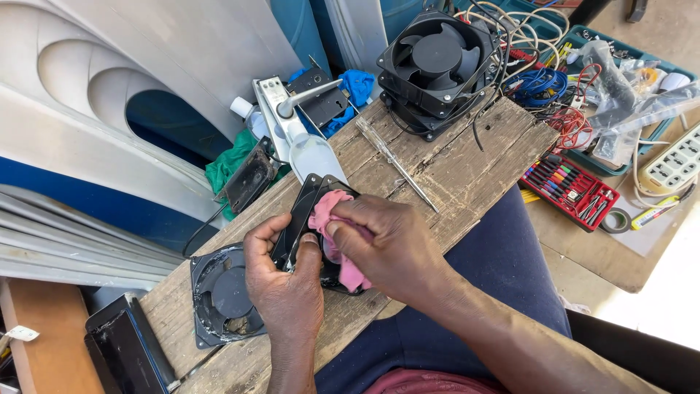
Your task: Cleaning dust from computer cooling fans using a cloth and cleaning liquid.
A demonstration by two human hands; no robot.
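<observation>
My left hand point(281, 281) grips a black square fan frame point(306, 208), holding it tilted on edge over a worn wooden board point(467, 171) that rests across my lap. My right hand point(390, 244) presses a pink cloth point(328, 211) against the frame's inner face; part of the cloth hangs out below my palm. Most of the frame is hidden behind both hands.
A dusty black fan point(222, 295) lies at the board's near left edge. A long screwdriver point(397, 164) and a clear spray bottle point(310, 149) lie farther up, with stacked black fans point(437, 66) at the far end. A red case of small tools point(569, 190), wires and a power strip point(678, 160) sit to the right.
</observation>
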